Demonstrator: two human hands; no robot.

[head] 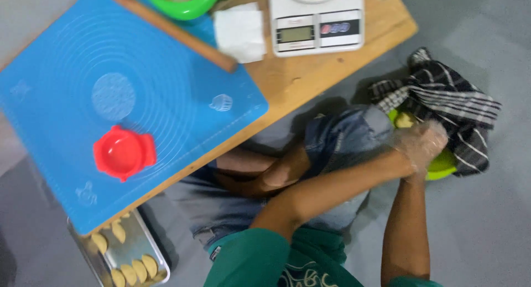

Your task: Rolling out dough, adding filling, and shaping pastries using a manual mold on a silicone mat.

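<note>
Green short-sleeved shirt (260, 262) with a pale printed design on the chest; blue denim shorts (337, 137), faded; thin clear plastic gloves over each hand (423, 146); bare forearms and knees.

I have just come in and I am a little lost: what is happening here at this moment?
A person sits on the floor beside a low wooden table. Both hands, in thin clear gloves, reach to the side into a green bowl half covered by a checked cloth; the left hand and right hand overlap, so their grip is unclear. On the table lie a blue silicone mat, a flat dough round, a red dumpling press, a rolling pin and a kitchen scale. A metal tray holds folded dumplings.
</note>
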